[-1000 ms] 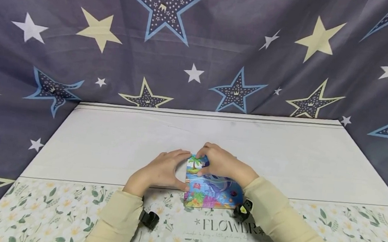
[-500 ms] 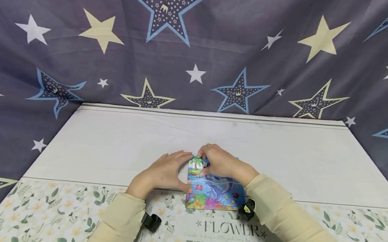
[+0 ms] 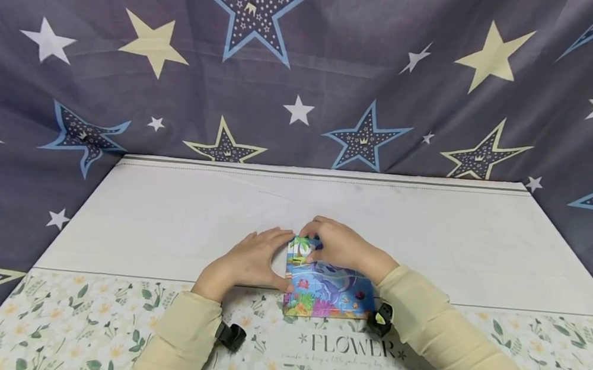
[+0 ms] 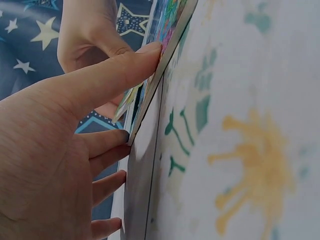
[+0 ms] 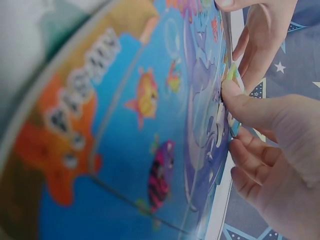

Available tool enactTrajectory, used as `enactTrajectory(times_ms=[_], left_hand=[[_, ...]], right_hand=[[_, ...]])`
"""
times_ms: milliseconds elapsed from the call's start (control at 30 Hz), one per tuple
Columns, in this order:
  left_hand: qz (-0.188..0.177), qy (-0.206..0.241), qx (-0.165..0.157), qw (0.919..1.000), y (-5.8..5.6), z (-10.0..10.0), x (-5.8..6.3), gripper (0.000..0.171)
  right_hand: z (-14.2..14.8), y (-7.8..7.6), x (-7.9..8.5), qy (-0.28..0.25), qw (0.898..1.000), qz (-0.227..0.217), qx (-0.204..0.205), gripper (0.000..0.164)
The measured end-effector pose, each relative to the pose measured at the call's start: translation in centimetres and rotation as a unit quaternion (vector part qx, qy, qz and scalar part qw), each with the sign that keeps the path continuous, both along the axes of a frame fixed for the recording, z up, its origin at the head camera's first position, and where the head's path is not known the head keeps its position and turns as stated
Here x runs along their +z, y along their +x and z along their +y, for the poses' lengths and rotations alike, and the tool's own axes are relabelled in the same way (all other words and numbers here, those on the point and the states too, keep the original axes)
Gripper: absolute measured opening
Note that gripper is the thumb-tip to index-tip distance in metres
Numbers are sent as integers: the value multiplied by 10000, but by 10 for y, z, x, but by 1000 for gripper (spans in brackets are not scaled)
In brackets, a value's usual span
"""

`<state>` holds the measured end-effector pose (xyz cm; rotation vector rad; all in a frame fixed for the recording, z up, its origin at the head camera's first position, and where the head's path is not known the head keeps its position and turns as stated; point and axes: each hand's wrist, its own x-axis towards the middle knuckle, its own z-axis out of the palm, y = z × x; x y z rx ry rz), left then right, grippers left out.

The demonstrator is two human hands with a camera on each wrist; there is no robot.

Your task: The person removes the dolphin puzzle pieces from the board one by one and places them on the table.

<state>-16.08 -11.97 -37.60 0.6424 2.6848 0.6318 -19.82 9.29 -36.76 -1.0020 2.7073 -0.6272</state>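
Observation:
A jigsaw puzzle board (image 3: pixel 331 298) printed with a blue sea scene, a dolphin and fish lies mid-table. My right hand (image 3: pixel 346 248) reaches over its upper part and pinches a puzzle piece (image 3: pixel 301 248) with a palm tree between thumb and fingers, at the board's upper left corner. In the right wrist view that piece (image 5: pixel 232 74) stands tilted off the board. My left hand (image 3: pixel 248 261) spans the board's left edge with straight fingers. Its thumb (image 4: pixel 142 60) presses the lower left edge, and fingertips touch the far left corner. The right hand hides the board's upper right part.
The board straddles a white cloth band (image 3: pixel 165 214) and a floral section (image 3: pixel 101 321) lettered "FLOWER". A dark star-printed curtain (image 3: pixel 308 61) hangs behind and at the sides. Each wrist carries a small black camera (image 3: pixel 230 336).
The right thumb has risen a little and the palm-tree piece has shifted slightly at the corner. The left hand keeps its place on the board's edge.

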Motion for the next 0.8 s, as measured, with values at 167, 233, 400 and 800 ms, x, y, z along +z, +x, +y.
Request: enactTrajectory(times_ms=[167,233,400,800], left_hand=[[-9,18,-15,10000,0,0,1,106],[-13,6,-21,10000,0,1,1,106],[-34,-39,-10,10000,0,1,1,106],[-59,-149,-18,9999,1,4,2,104]], right_hand=[[1,-1,1,-283,9996,-58,-66,30],[2,-1,2,-385,9991,-119,-96,26],[2,-1,4,-527,9985,-124,-74,20],[12,2,7,-1349,9896,-496,-60,16]])
